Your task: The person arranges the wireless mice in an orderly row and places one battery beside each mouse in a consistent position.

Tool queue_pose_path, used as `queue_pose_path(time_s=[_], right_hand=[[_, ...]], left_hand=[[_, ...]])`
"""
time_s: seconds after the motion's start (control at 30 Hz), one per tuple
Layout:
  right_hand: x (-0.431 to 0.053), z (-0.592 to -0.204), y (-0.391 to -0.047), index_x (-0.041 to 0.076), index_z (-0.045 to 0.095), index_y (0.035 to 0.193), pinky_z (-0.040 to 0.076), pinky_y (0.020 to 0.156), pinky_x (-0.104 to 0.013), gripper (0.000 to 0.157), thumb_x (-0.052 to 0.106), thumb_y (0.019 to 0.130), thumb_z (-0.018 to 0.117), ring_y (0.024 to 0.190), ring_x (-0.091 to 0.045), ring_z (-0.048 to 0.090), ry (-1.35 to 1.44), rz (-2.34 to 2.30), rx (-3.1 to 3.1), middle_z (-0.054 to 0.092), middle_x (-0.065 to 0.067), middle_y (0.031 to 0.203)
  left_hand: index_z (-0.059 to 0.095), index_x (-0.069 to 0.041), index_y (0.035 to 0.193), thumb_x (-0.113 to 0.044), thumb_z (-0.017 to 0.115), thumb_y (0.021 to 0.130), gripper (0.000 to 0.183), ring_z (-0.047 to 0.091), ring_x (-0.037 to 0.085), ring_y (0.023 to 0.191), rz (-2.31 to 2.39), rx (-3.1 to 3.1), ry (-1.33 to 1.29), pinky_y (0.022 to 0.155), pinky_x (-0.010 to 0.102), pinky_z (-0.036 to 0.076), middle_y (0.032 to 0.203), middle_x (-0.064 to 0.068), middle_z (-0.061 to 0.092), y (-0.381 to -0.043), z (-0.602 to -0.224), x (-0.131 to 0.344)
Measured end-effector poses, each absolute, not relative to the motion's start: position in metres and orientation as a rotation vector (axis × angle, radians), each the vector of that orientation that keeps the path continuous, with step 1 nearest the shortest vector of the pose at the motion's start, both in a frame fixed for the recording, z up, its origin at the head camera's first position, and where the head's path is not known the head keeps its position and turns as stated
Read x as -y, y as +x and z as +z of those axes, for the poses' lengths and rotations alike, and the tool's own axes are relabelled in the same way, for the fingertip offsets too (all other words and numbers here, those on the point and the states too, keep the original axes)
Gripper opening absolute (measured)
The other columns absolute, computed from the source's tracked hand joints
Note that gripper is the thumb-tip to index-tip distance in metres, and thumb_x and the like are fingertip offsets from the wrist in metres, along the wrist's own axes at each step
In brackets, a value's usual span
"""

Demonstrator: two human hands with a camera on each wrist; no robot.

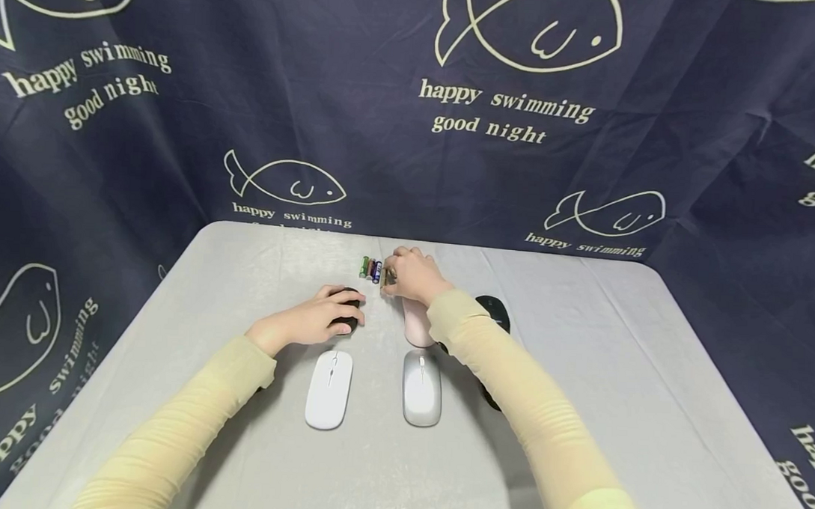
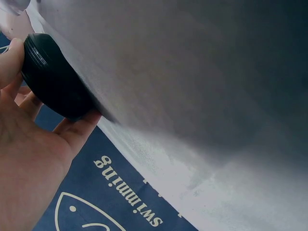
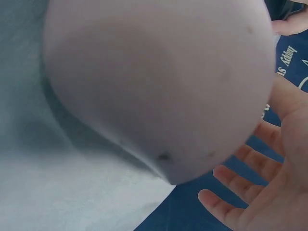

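My left hand (image 1: 314,319) grips a black computer mouse (image 2: 57,82), thumb on one side and fingers on the other. Beyond it, my right hand (image 1: 413,276) pinches a gold and dark battery (image 1: 384,276) between thumb and forefinger. In the right wrist view those two fingertips are hidden behind a pale pink mouse (image 3: 159,86), while the other fingers (image 3: 236,180) stretch out loosely. Just left of the pinched battery, several small batteries (image 1: 371,270) lie side by side on the table. The pink mouse sits under my right wrist, partly covered by it.
Nearer on the grey-white table (image 1: 252,444) lie a white mouse (image 1: 328,390) and a silver-edged mouse (image 1: 421,390). A black mouse (image 1: 494,311) and other dark things are partly hidden by my right sleeve. Dark blue printed cloth (image 1: 410,180) hangs behind the table.
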State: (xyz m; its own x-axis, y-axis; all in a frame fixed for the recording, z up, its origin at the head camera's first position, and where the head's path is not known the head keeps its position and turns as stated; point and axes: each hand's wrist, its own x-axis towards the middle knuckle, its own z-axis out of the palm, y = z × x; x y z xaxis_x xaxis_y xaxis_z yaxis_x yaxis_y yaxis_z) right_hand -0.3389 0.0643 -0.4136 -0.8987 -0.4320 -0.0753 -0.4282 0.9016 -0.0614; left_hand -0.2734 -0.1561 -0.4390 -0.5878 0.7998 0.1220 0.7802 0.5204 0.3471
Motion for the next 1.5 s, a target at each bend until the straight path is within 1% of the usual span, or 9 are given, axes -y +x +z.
queue_pose_path(time_s=[0.4, 0.67, 0.87, 1.0, 1.13, 1.3, 1.5], right_hand=[[-0.072, -0.403, -0.329, 0.019, 0.058, 0.128, 0.044, 0.094, -0.050, 0.056, 0.044, 0.080, 0.071, 0.120, -0.028, 0.048, -0.719, -0.114, -3.005, 0.052, -0.005, 0.134], [-0.076, -0.402, -0.324, 0.017, 0.060, 0.125, 0.047, 0.089, -0.047, 0.052, 0.041, 0.080, 0.072, 0.114, -0.027, 0.051, -0.790, -0.133, -3.047, 0.057, -0.005, 0.126], [-0.079, -0.398, -0.320, 0.013, 0.061, 0.123, 0.048, 0.091, -0.046, 0.052, 0.040, 0.080, 0.072, 0.112, -0.026, 0.052, -0.812, -0.123, -3.058, 0.058, -0.006, 0.123], [-0.080, -0.397, -0.317, 0.011, 0.061, 0.122, 0.049, 0.090, -0.044, 0.052, 0.039, 0.079, 0.072, 0.111, -0.026, 0.053, -0.843, -0.116, -3.066, 0.058, -0.006, 0.122], [-0.081, -0.396, -0.314, 0.010, 0.061, 0.121, 0.050, 0.089, -0.041, 0.052, 0.038, 0.078, 0.073, 0.110, -0.024, 0.053, -0.867, -0.115, -3.075, 0.059, -0.006, 0.120], [-0.079, -0.394, -0.308, 0.008, 0.060, 0.121, 0.049, 0.091, -0.041, 0.054, 0.037, 0.077, 0.074, 0.111, -0.024, 0.052, -0.899, -0.116, -3.069, 0.059, -0.006, 0.120], [-0.076, -0.393, -0.301, 0.006, 0.060, 0.120, 0.048, 0.094, -0.040, 0.055, 0.039, 0.078, 0.074, 0.111, -0.025, 0.052, -0.950, -0.113, -3.047, 0.059, -0.008, 0.119]], left_hand=[[0.064, -0.014, 0.108, -0.013, 0.062, 0.089, 0.019, 0.034, 0.047, 0.130, 0.564, -2.680, 1.377, 0.110, 0.057, 0.022, 0.137, 0.018, 0.048, -0.274, -0.439, 0.156], [0.064, -0.015, 0.108, -0.015, 0.062, 0.089, 0.019, 0.034, 0.046, 0.131, 0.554, -2.685, 1.373, 0.110, 0.057, 0.021, 0.138, 0.017, 0.048, -0.276, -0.441, 0.156], [0.065, -0.015, 0.108, -0.016, 0.062, 0.089, 0.019, 0.035, 0.045, 0.130, 0.543, -2.690, 1.400, 0.111, 0.056, 0.021, 0.137, 0.017, 0.048, -0.277, -0.443, 0.156], [0.064, -0.015, 0.108, -0.016, 0.062, 0.089, 0.019, 0.035, 0.046, 0.130, 0.543, -2.693, 1.402, 0.110, 0.056, 0.022, 0.138, 0.017, 0.048, -0.276, -0.442, 0.156], [0.064, -0.015, 0.110, -0.016, 0.062, 0.090, 0.020, 0.032, 0.047, 0.131, 0.544, -2.684, 1.365, 0.110, 0.056, 0.022, 0.139, 0.017, 0.047, -0.275, -0.441, 0.156], [0.065, -0.014, 0.110, -0.015, 0.061, 0.090, 0.021, 0.029, 0.048, 0.133, 0.575, -2.668, 1.296, 0.110, 0.057, 0.021, 0.141, 0.016, 0.045, -0.273, -0.437, 0.155], [0.064, -0.013, 0.110, -0.014, 0.062, 0.089, 0.021, 0.029, 0.049, 0.132, 0.576, -2.674, 1.288, 0.110, 0.057, 0.022, 0.140, 0.017, 0.046, -0.272, -0.437, 0.155]])
